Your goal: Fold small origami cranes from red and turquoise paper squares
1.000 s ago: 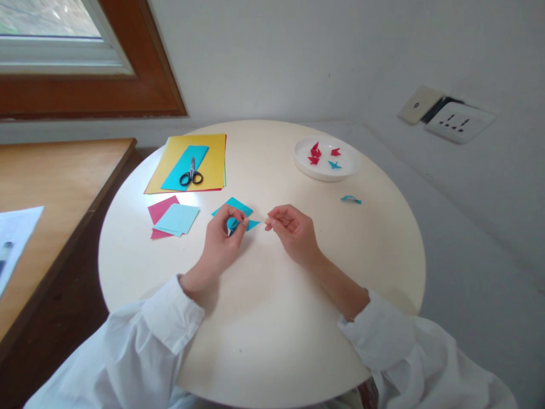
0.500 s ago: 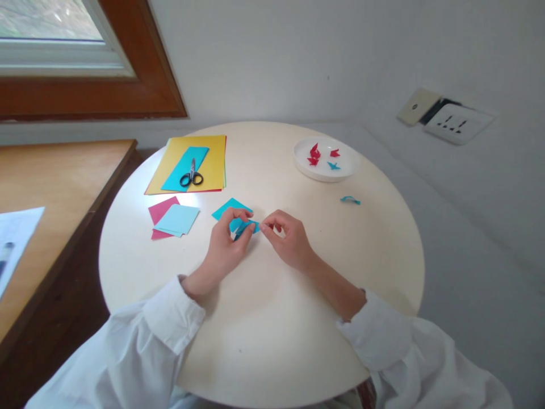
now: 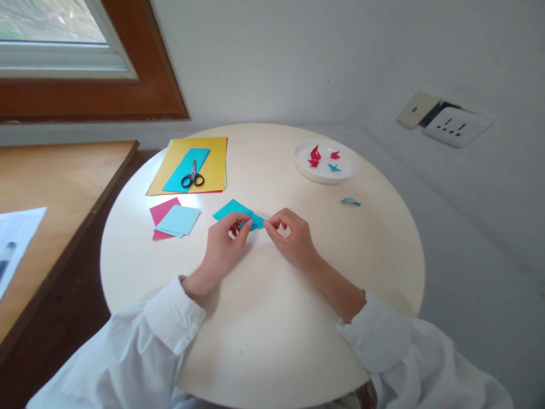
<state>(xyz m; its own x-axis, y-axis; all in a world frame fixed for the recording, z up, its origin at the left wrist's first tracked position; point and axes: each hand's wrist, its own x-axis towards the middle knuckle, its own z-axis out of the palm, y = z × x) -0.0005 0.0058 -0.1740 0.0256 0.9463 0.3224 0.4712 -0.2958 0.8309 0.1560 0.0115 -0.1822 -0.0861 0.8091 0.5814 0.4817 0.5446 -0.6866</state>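
Observation:
My left hand and my right hand meet over the middle of the round cream table. Both pinch a small folded piece of blue paper, the left at its left end, the right at its right end. Just behind it a flat blue paper square lies on the table. Both arms wear white sleeves.
At the back left lie yellow sheets with a blue strip and black scissors on top. Pink and light blue squares lie left of my hands. A white plate holds small red and blue folded shapes. A blue scrap lies right. A wooden desk stands left.
My right hand has moved left from apart to the blue paper and pinched its right end. The paper, held by the left hand alone before, is now between both hands.

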